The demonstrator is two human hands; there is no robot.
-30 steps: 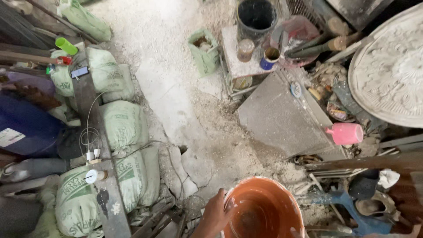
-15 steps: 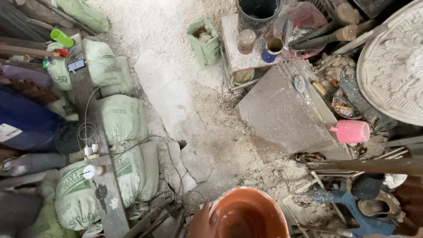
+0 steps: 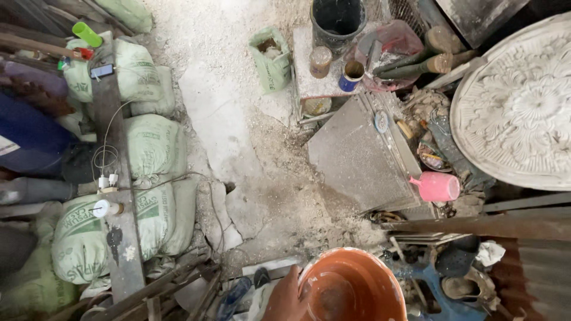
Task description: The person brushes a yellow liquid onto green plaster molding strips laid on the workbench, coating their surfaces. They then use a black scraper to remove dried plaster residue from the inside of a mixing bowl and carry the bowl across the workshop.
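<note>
An orange plastic bucket, smeared white inside, sits at the bottom middle of the view. My left hand grips its left rim, thumb side against the edge. Only part of the hand shows; the wrist is cut off by the frame's bottom edge. My right hand is out of view. Below the bucket lies a dusty concrete floor covered in white powder.
Stacked green sacks and a plank with chargers and cables line the left. A grey slab, a pink mug, cans, a black bucket and a round ornate plaster medallion crowd the right. Sandals lie by my hand.
The bucket dropped lower in the view and then came back up a little, while the floor scene shifted slightly. My left hand has stayed on the rim throughout.
</note>
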